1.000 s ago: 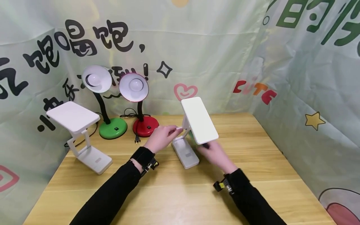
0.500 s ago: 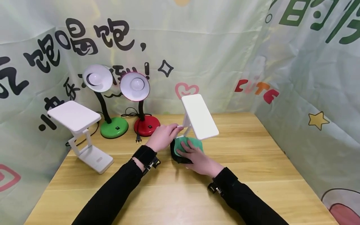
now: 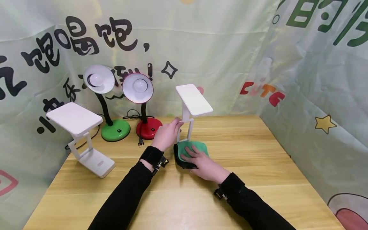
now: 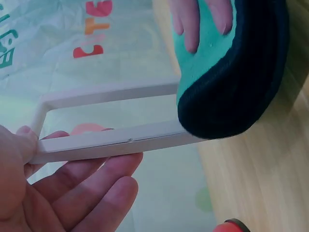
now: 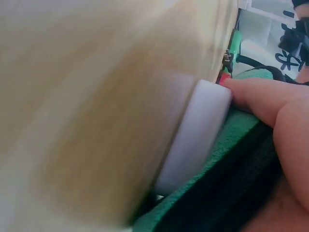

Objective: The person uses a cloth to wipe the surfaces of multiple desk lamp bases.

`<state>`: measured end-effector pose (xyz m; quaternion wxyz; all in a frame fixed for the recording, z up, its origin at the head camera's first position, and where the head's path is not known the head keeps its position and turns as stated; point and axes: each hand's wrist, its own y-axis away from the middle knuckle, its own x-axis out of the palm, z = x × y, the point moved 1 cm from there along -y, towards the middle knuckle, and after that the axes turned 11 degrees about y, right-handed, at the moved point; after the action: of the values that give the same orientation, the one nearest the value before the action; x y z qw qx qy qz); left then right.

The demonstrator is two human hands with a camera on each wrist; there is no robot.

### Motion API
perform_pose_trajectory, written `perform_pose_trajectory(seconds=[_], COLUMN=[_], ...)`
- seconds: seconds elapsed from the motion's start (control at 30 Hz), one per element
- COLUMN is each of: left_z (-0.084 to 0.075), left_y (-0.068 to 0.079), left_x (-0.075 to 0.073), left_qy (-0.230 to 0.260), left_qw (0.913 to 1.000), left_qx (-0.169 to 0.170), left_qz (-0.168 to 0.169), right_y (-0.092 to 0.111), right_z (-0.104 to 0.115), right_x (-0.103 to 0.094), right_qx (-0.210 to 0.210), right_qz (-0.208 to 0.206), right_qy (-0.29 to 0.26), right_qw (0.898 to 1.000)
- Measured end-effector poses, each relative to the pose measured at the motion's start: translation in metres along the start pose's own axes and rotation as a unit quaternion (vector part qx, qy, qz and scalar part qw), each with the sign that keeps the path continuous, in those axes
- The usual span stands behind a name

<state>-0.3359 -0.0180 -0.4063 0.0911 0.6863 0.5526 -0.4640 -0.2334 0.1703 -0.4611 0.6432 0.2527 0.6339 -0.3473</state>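
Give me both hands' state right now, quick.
Left hand: closed, holding the white lamp's folding arm.
Right hand: open, fingers spread on the green-and-black cloth over the lamp's base.

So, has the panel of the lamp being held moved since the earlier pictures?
Yes: the lamp panel has moved up and left in the head view, now hiding most of the printed pink heart.

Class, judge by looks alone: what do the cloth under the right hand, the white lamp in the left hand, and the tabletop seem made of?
Cloth: soft fabric, perhaps microfibre; matte, fuzzy surface and rounded fold.
White lamp: probably plastic; smooth, evenly coloured.
Tabletop: wood or wood-look laminate; pale grain streaks, slight sheen.
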Motion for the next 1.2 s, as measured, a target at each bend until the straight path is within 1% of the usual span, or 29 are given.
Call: perform_pose_trajectory(seconds=[0.13,0.27,0.37,0.43,0.5,0.6,0.67,0.77,0.87,0.97,1.07,1.13,1.2], left_z=[-0.001,-0.001,-0.001,-0.001,-0.001,-0.001,-0.001,-0.001,0.0,0.0,0.001,0.001,0.0], left_y=[0.004,0.007,0.008,0.008,0.009,0.008,0.007,0.006,0.005,0.005,0.005,0.006,0.006], left_x=[0.002,0.003,0.004,0.004,0.005,0.005,0.005,0.005,0.005,0.004,0.003,0.003,0.003], left_qy=[0.005,0.013,0.022,0.028,0.035,0.046,0.053,0.061,0.067,0.064,0.056,0.056,0.058], left_qw=[0.9997,0.9993,0.9991,0.999,0.9989,0.9987,0.9985,0.9981,0.9977,0.9978,0.9982,0.9982,0.9982], left_qx=[-0.003,0.001,0.002,-0.001,-0.004,-0.009,-0.012,-0.014,-0.01,-0.005,-0.003,-0.005,-0.008], left_qz=[-0.022,-0.034,-0.037,-0.035,-0.031,-0.02,-0.013,-0.001,0.009,0.019,0.023,0.021,0.016], right_y=[0.012,0.032,0.041,0.041,0.037,0.025,0.015,-0.003,-0.021,-0.033,-0.036,-0.033,-0.028], right_z=[0.002,0.004,0.002,0.001,-0.001,-0.004,-0.006,-0.011,-0.019,-0.026,-0.029,-0.029,-0.027], right_x=[-0.009,-0.017,-0.02,-0.02,-0.02,-0.019,-0.017,-0.012,-0.006,-0.002,-0.002,-0.002,-0.003], right_qx=[-0.012,-0.004,0.001,-0.003,-0.003,-0.011,-0.016,-0.025,-0.017,0.005,0.016,0.012,0.004], right_qz=[0.033,0.079,0.097,0.095,0.094,0.088,0.082,0.061,0.045,0.051,0.063,0.065,0.058], right_qy=[-0.017,-0.054,-0.073,-0.082,-0.087,-0.087,-0.081,-0.061,-0.044,-0.048,-0.064,-0.073,-0.082], right_qw=[0.999,0.995,0.993,0.992,0.992,0.992,0.993,0.996,0.998,0.998,0.996,0.995,0.995])
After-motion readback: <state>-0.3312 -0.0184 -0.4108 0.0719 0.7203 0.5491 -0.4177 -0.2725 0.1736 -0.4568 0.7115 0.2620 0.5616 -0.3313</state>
